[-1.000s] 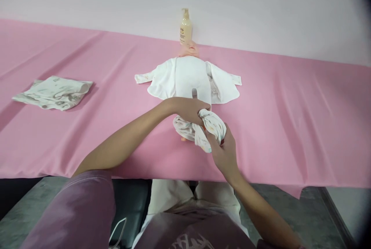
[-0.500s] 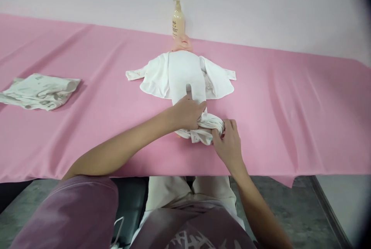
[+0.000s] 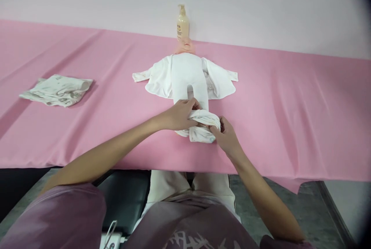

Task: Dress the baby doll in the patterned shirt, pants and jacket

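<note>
A baby doll (image 3: 185, 46) lies on its back, head toward the wall, its trunk and legs covered in smooth white. An opened white baby jacket (image 3: 159, 77) spreads out on both sides of it, with printed sleeve ends. Around the doll's lower legs sit bunched printed baby trousers (image 3: 204, 117). My left hand (image 3: 184, 115) pinches the upper left part of the bunched band. At its right edge, my right hand (image 3: 226, 135) is closed on the same cloth, thumb inside the opening. The doll's feet are mostly hidden.
A folded printed baby garment (image 3: 59, 89) lies to the left on the pink tablecloth (image 3: 261, 125). Behind the doll's head a pump bottle (image 3: 182, 23) stands by the wall. The table's front edge runs just before my lap, and a black seat (image 3: 124, 198) is below.
My left hand has shifted slightly left, its fingers taking the band's upper edge. The bunched trousers sit a little more left, their band rounder. The camera view has swung slightly.
</note>
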{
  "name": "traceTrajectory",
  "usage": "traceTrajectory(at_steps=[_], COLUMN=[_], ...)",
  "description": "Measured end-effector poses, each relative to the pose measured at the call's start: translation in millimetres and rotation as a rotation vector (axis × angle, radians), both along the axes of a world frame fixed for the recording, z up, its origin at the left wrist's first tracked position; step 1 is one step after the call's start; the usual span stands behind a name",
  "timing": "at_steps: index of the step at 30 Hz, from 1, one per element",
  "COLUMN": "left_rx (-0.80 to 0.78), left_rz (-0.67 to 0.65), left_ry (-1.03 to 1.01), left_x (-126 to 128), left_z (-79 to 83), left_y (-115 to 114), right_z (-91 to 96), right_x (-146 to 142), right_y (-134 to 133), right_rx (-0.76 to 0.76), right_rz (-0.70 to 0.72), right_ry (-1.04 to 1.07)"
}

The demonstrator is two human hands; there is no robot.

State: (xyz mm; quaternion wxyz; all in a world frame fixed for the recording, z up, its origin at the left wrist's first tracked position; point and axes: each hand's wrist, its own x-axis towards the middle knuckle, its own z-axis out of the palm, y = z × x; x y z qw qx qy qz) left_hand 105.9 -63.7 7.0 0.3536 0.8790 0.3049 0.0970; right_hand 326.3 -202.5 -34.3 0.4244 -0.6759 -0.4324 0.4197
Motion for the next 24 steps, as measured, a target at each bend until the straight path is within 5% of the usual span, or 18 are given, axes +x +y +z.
traceTrajectory(at_steps=[7,12,17,20,24], left_rx=[-0.101,-0.115,0.106,0.278,0.306], left_rz=[0.024,0.08,0.077,0.101,0.167], left_ry=[-0.298,-0.407,-0.325,-0.201,-0.074], left_x=[-4.1,-6.4,-17.3,-26.1,-30.4], left_z=[-10.8,-17.8,-21.2,-16.4,-14.9], left_y=[-5.2,-11.0,-10.5,-5.9,1.4], right_z=[2.8,19.9,31.7,32.6,24.5], right_x=[16.3,31.3,47.0,50.2,41.7], right_y=[17.5,39.8,60.7,74.1,89.6], right_rx=[0.055,0.177,0.333,0.346,0.311], right_rz=[0.373,0.447,0.518,0.554,0.56], right_ry=[-0.074,-0.245,-0.42,-0.413,-0.284])
